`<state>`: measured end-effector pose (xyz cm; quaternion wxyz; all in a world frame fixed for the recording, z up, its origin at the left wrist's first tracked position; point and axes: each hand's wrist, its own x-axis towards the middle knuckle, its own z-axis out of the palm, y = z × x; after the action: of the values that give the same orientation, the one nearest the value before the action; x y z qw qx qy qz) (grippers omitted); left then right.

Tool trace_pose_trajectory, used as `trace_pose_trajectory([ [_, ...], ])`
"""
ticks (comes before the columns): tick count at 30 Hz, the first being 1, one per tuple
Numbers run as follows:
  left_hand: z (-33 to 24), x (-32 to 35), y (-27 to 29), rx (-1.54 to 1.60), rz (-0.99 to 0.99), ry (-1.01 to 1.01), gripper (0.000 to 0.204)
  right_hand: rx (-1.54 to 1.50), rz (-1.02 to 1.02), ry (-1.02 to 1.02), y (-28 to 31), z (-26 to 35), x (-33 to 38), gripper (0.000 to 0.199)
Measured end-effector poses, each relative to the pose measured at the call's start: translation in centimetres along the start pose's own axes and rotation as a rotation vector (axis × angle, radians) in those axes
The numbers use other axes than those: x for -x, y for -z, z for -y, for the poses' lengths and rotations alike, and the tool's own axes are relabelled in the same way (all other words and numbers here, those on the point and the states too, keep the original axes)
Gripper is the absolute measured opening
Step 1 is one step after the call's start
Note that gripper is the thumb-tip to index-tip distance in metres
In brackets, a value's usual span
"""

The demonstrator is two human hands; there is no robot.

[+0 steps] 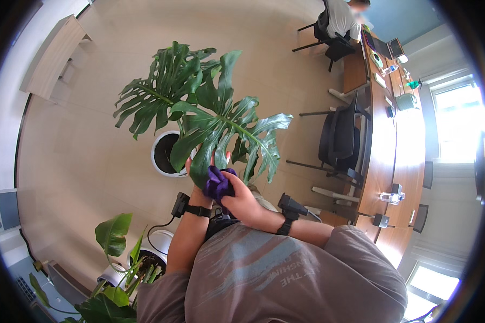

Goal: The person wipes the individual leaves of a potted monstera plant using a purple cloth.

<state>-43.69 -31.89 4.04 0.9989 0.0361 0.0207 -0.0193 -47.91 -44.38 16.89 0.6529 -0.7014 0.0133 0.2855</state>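
Observation:
A large potted monstera (pixel 221 121) with split green leaves stands in front of me, its white pot (pixel 157 160) on the floor. My right hand (pixel 242 200) is closed around a bunched purple cloth (pixel 217 183), which touches the near end of the closest leaf (pixel 202 159). Under that same leaf lies my left hand (pixel 189 166), its fingertips spread and showing past the leaf's edges; the palm is mostly hidden. Each wrist wears a black strap with a small device, the left device (pixel 181 205) and the right device (pixel 291 205) both having a cable.
More potted plants (pixel 113 237) stand at lower left, by a grey machine (pixel 5 210). On the right runs a long wooden table (pixel 380 167) with bottles and electronics, black chairs (pixel 339 140) along it. Another person (pixel 342 21) sits at its far end. A pale wooden bench (pixel 51 59) is far left.

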Motion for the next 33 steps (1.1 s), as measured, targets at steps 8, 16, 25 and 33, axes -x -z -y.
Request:
trace_pose_trajectory([
  [8, -1.9, 0.4, -0.5, -0.014, 0.12, 0.066, 0.068, -0.958, 0.109, -0.404, 4.4, 1.8, -0.9, 0.053],
  [16, -1.8, 2.7, -3.4, -0.463, -0.08, 0.363, 0.071, -0.919, -0.117, -0.14, 7.0, 3.2, -3.0, 0.053],
  [25, 1.7, 5.1, -1.8, -0.05, -0.087, 0.243, 0.071, 0.085, -0.12, 0.269, 5.6, 1.2, -4.3, 0.047],
  [33, 3.2, 5.2, -4.8, 0.046, -0.039, 0.024, 0.063, 0.804, 0.1, 0.708, 4.3, -4.4, -3.8, 0.044],
])
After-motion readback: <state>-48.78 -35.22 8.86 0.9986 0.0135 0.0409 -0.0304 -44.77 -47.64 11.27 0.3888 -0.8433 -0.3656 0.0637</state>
